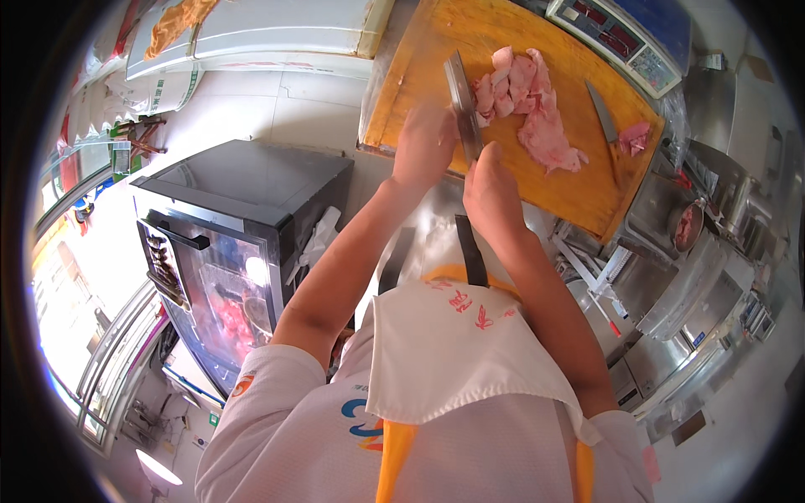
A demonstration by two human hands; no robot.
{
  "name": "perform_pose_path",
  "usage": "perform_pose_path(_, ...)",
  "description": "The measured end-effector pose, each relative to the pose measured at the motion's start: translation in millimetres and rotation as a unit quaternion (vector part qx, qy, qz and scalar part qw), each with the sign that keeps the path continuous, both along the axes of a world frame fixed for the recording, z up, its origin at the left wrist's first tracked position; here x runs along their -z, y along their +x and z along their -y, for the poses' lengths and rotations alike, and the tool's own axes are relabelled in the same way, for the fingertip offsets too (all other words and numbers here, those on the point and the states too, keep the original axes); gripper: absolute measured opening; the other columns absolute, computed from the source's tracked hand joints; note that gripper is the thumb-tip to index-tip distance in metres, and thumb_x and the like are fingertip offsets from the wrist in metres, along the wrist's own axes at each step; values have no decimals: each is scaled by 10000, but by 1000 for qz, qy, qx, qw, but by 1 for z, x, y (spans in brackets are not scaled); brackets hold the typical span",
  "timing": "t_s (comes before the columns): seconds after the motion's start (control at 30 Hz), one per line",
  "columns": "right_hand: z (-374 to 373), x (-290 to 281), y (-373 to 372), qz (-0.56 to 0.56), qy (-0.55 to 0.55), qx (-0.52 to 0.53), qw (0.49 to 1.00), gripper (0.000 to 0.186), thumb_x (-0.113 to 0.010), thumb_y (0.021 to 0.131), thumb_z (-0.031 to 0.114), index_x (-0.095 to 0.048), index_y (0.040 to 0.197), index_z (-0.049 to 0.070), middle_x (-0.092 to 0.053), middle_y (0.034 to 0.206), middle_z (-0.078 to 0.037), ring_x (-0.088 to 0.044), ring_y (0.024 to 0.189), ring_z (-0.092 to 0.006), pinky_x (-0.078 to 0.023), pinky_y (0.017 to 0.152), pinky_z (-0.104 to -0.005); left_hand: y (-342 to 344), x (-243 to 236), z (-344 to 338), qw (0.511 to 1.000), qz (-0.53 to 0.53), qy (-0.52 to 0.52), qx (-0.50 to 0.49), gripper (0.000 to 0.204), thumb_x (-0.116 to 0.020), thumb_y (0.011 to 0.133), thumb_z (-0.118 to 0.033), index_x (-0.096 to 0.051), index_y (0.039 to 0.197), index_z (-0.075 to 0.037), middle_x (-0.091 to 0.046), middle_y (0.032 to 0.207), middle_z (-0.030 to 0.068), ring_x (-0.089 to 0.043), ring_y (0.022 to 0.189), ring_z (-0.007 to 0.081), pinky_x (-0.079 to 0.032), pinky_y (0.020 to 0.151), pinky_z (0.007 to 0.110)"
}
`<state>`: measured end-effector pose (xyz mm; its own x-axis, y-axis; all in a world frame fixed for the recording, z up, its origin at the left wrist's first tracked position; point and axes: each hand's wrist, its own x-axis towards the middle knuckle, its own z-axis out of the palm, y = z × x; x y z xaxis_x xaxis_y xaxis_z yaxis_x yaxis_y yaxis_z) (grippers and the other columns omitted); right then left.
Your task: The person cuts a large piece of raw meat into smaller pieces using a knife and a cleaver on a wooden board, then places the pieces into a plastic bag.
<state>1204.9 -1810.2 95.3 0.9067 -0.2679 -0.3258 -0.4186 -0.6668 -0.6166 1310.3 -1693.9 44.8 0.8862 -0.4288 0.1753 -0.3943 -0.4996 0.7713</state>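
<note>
My right hand grips a long-bladed knife, its blade pointing away from me over a yellow cutting board. My left hand is just left of the blade, over the board's near left part; its fingers are blurred, so their grip is unclear. Right of the blade, cut pieces of pale pink raw meat lie beside a larger slab. A second knife lies farther right, near a small pink scrap of meat.
A digital scale stands beyond the board. To the right are metal containers and a bowl with meat. A dark glass-doored cabinet stands lower left. A white chest-like unit is at upper left.
</note>
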Motion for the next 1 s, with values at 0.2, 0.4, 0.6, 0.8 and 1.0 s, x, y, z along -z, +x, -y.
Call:
perform_pose_path(0.2,4,21,40,48,20,-13,999,376,-548,1010,47,-380,1285,-146,-627,972,-389,-638,902,-542,-504,739,-570,15,-6,3,996,-31,77,13,55,-705,835,-19,-691,886,-33,-670,850,142,-654,856,380,-543,751,453)
perform_pose_path(0.4,6,41,84,226,-58,10,972,348,-594,1009,92,-448,1225,-138,-640,937,-392,-649,849,-544,-513,709,-570,15,4,-1,997,-26,65,36,81,-695,844,-50,-740,912,-46,-685,869,167,-650,811,391,-543,761,468)
perform_pose_path(0.6,32,32,61,191,-7,94,977,237,-625,1005,105,-455,1091,-36,-647,882,-341,-637,827,-549,-486,681,-584,0,-28,-8,997,-10,74,27,79,-733,803,-92,-745,861,-41,-695,830,142,-681,813,344,-560,742,431)
perform_pose_path(0.8,53,-39,38,128,95,109,981,233,-627,1010,93,-450,1111,-19,-639,788,-296,-629,753,-537,-461,630,-591,-5,-18,-6,998,41,13,-38,70,-738,787,-83,-732,840,-38,-665,757,128,-662,698,335,-553,660,415)
perform_pose_path(1.0,32,-13,6,109,15,-6,994,287,-597,1026,139,-450,1193,-43,-646,821,-331,-641,783,-541,-486,670,-609,-2,-24,1,997,51,50,-16,92,-691,803,-78,-629,762,-24,-644,737,143,-638,673,358,-527,634,445)
